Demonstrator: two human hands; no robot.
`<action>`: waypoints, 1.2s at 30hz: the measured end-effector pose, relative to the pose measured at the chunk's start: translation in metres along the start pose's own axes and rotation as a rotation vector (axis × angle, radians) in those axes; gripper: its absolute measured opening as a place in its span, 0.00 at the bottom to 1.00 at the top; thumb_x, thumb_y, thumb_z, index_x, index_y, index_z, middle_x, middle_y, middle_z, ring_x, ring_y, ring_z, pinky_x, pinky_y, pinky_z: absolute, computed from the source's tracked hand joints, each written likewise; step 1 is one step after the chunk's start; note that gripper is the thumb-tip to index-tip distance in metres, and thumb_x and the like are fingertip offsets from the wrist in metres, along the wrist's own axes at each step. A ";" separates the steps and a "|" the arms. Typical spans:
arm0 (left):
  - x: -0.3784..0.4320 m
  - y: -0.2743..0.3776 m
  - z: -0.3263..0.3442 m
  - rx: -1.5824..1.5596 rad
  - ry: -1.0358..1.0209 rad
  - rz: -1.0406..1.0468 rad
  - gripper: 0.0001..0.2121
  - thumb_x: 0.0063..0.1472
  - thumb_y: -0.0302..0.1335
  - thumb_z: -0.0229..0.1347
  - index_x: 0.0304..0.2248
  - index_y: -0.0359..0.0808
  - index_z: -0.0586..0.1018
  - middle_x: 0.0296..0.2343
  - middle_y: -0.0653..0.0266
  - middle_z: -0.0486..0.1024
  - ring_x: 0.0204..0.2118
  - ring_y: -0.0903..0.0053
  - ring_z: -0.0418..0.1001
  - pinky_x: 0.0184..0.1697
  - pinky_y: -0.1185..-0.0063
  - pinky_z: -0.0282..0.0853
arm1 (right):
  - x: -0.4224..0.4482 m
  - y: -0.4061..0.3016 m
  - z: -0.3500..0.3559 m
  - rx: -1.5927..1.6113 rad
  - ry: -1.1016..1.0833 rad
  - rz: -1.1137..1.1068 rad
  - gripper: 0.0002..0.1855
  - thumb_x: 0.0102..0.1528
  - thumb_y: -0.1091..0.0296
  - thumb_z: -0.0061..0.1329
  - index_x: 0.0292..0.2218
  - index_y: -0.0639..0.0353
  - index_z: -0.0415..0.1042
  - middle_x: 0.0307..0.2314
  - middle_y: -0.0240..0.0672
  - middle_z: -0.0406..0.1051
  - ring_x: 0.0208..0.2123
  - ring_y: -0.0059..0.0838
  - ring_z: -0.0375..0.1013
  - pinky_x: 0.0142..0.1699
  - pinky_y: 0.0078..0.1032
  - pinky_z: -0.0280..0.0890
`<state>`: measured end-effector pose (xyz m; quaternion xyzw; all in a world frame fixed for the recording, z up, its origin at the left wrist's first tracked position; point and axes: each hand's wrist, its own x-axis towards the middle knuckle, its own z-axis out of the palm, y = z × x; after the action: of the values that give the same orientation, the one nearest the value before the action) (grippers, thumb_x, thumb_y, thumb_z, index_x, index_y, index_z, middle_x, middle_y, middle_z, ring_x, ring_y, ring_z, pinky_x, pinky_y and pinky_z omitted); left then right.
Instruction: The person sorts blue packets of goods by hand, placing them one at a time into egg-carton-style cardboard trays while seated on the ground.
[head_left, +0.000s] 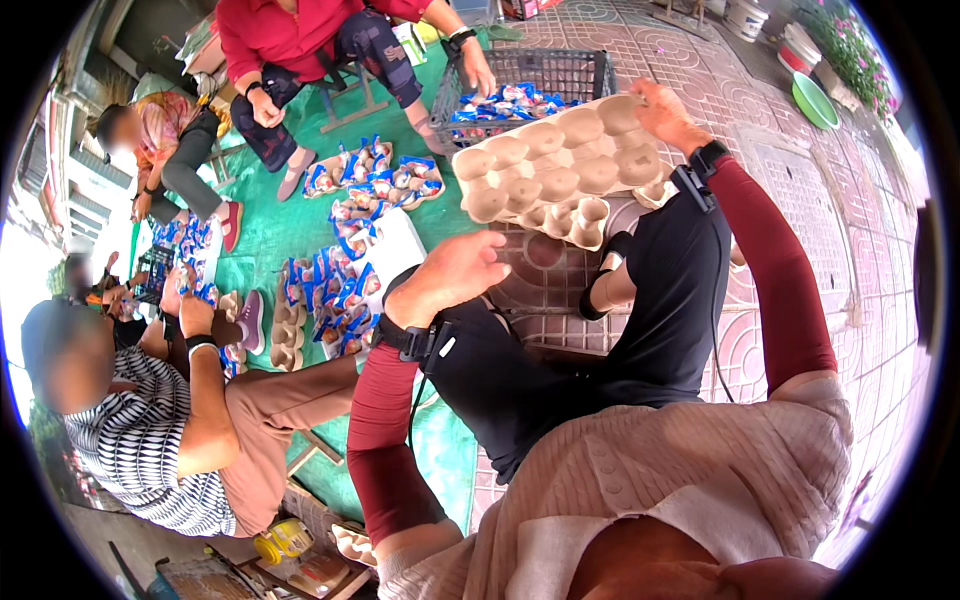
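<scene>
My right hand (667, 116) grips the far right corner of a molded-pulp egg tray (559, 159), which is tilted over the paving in front of my knees. No eggs show in its cups. My left hand (461, 274) is in the air above my left knee, fingers apart, holding nothing. Under the tray's near edge another pulp tray piece (574, 223) shows. Left of my left hand are a white box (396, 244) and many small blue-and-white wrapped packets (341, 292). Beyond the tray stands a black plastic crate (607, 71) with similar packets inside.
A co-worker in red sits across from me, one hand over the crate. Another in a patterned top sits close on my left; more people are farther left. Pulp trays (287, 337) with packets lie on the green sheet (262, 187). A green basin (815, 101) is at the upper right.
</scene>
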<state>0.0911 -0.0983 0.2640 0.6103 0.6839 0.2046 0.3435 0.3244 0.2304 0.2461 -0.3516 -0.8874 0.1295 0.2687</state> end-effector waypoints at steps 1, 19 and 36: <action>-0.003 0.000 -0.001 -0.061 0.024 0.003 0.20 0.50 0.30 0.55 0.43 0.33 0.69 0.31 0.60 0.72 0.31 0.78 0.71 0.34 0.80 0.67 | 0.000 0.015 0.000 -0.041 0.043 -0.034 0.15 0.41 0.71 0.43 0.35 0.60 0.64 0.29 0.49 0.69 0.34 0.48 0.67 0.38 0.35 0.62; -0.035 -0.037 -0.007 -0.585 0.265 0.030 0.17 0.53 0.19 0.53 0.44 0.34 0.68 0.33 0.61 0.72 0.34 0.82 0.70 0.39 0.84 0.66 | -0.197 0.238 0.051 0.330 0.103 1.128 0.11 0.47 0.72 0.41 0.35 0.54 0.67 0.21 0.42 0.69 0.18 0.37 0.71 0.18 0.33 0.65; 0.062 -0.018 -0.013 -0.250 -0.054 -0.120 0.18 0.52 0.28 0.56 0.42 0.32 0.70 0.29 0.63 0.72 0.29 0.82 0.70 0.32 0.83 0.68 | -0.148 0.128 0.220 0.769 -0.041 1.005 0.16 0.44 0.76 0.42 0.38 0.62 0.66 0.24 0.42 0.67 0.20 0.32 0.70 0.21 0.29 0.69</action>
<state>0.0682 -0.0391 0.2470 0.5262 0.6788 0.2507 0.4467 0.3604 0.2108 -0.0454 -0.6011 -0.5091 0.5560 0.2650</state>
